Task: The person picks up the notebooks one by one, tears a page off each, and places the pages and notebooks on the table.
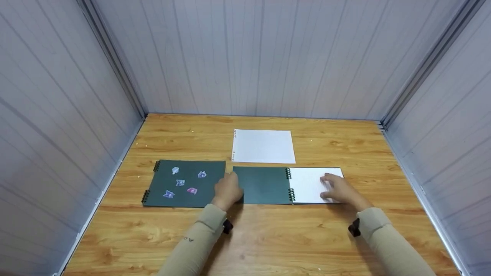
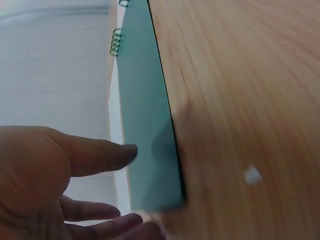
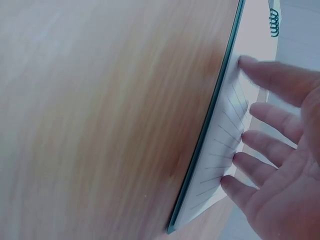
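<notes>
A spiral notebook lies open, its dark green cover (image 1: 264, 184) folded out to the left and its white lined page (image 1: 305, 184) on the right. My left hand (image 1: 228, 190) is at the cover's left edge. In the left wrist view, the thumb (image 2: 107, 154) extends over the green cover (image 2: 145, 100), with the other fingers near its end; contact is unclear. My right hand (image 1: 339, 189) has its fingers spread over the right part of the page. In the right wrist view, its fingertips are at or just above the lined paper (image 3: 220, 145).
Left of my left hand lies a closed green spiral notebook (image 1: 161, 180) bearing several small stickers. A loose white sheet (image 1: 263, 146) with punched holes lies behind the open notebook. Pale panel walls (image 1: 245, 57) enclose the wooden table (image 1: 276, 241) at the back and sides.
</notes>
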`<action>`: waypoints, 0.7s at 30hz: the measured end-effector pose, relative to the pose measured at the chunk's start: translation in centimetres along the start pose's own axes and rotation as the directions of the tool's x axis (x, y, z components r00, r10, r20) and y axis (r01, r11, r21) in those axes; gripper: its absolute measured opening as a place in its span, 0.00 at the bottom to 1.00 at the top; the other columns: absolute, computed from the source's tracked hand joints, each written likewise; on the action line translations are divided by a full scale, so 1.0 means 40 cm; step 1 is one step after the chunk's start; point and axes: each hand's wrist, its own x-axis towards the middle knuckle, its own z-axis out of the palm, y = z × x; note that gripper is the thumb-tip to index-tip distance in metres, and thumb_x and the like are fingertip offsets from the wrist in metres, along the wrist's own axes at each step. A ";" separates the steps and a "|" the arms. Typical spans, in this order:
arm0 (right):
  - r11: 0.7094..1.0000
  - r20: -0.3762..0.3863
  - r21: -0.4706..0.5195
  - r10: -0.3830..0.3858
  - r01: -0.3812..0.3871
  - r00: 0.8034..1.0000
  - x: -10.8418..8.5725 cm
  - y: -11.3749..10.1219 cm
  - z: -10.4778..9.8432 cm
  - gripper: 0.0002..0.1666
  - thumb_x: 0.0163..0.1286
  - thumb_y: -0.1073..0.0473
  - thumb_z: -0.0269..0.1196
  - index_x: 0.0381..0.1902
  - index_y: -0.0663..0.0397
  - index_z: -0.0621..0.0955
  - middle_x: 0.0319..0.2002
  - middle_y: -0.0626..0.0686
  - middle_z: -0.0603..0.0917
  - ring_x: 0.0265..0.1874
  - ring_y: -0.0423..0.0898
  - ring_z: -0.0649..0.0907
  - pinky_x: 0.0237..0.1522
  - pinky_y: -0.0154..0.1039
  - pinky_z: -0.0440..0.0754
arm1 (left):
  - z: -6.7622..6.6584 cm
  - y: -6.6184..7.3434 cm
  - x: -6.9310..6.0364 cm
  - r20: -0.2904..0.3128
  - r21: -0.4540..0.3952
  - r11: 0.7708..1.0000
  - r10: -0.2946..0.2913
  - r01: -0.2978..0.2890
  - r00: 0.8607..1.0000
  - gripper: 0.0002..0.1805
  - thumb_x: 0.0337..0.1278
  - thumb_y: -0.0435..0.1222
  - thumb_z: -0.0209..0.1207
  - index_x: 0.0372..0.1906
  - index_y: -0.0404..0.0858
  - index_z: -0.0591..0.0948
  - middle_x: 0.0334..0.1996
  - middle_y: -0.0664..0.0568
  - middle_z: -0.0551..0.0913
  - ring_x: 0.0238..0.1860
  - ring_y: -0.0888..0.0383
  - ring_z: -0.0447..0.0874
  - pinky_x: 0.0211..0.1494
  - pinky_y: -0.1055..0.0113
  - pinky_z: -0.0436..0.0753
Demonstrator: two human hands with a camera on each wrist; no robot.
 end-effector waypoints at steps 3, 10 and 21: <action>1.000 -0.047 0.004 0.011 -0.011 0.999 0.004 0.005 -0.004 0.40 0.74 0.61 0.72 0.75 0.79 0.70 0.78 0.81 0.64 0.79 0.79 0.64 0.80 0.72 0.63 | 0.013 0.037 0.003 0.013 0.058 0.994 0.092 -0.092 0.996 0.21 0.69 0.35 0.69 0.59 0.25 0.82 0.55 0.32 0.84 0.54 0.36 0.86 0.54 0.38 0.88; 0.988 -0.118 -0.098 0.109 -0.121 0.987 0.020 0.017 -0.007 0.46 0.79 0.53 0.66 0.78 0.82 0.63 0.78 0.83 0.62 0.79 0.79 0.62 0.81 0.71 0.61 | 0.079 0.139 0.039 0.200 0.184 0.935 0.266 -0.303 0.943 0.31 0.77 0.47 0.65 0.74 0.34 0.77 0.78 0.38 0.74 0.80 0.38 0.71 0.81 0.43 0.75; 0.973 -0.051 -0.160 0.158 -0.164 0.986 0.029 0.035 0.008 0.49 0.83 0.50 0.61 0.80 0.84 0.56 0.80 0.83 0.54 0.83 0.78 0.54 0.84 0.70 0.54 | 0.149 0.176 0.084 0.308 0.282 0.873 0.310 -0.397 0.900 0.37 0.81 0.54 0.58 0.85 0.45 0.67 0.86 0.47 0.63 0.88 0.42 0.57 0.86 0.42 0.65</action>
